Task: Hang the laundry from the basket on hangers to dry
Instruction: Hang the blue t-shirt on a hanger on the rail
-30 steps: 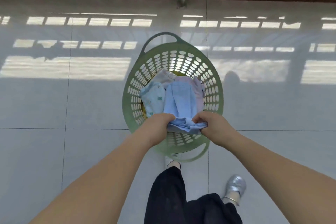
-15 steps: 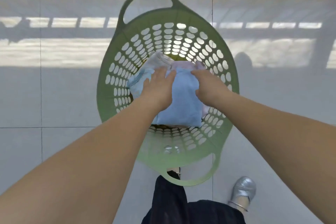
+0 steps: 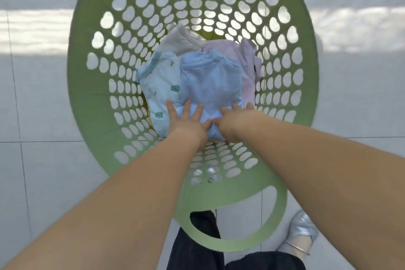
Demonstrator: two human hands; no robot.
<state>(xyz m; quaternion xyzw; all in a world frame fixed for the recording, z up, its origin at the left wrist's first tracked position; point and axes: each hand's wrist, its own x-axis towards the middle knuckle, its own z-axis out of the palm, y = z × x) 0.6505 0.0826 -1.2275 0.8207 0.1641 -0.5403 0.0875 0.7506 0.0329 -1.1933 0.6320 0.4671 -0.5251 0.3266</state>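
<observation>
A green perforated laundry basket [image 3: 81, 103] stands on the floor and fills most of the view. Folded small garments lie in its bottom: a plain blue one [image 3: 210, 81] on top, a light blue printed one [image 3: 157, 90] to its left, a pale pink one [image 3: 245, 61] to its right and a greyish white one [image 3: 182, 39] behind. My left hand [image 3: 186, 123] rests with spread, straight fingers on the near edge of the blue and printed garments. My right hand [image 3: 236, 120] lies flat on the blue garment's near right corner. The two thumbs almost touch.
The basket's near handle [image 3: 230, 245] loops over my black trousers [image 3: 197, 252]. A silver shoe [image 3: 300, 232] stands on the pale floor tiles [image 3: 43, 182] at lower right. Sunlit stripes cross the floor behind the basket. No hangers are in view.
The view has dropped closer to the basket. Both hands have slid back to the near edge of the blue garment, which now lies spread flat in the basket.
</observation>
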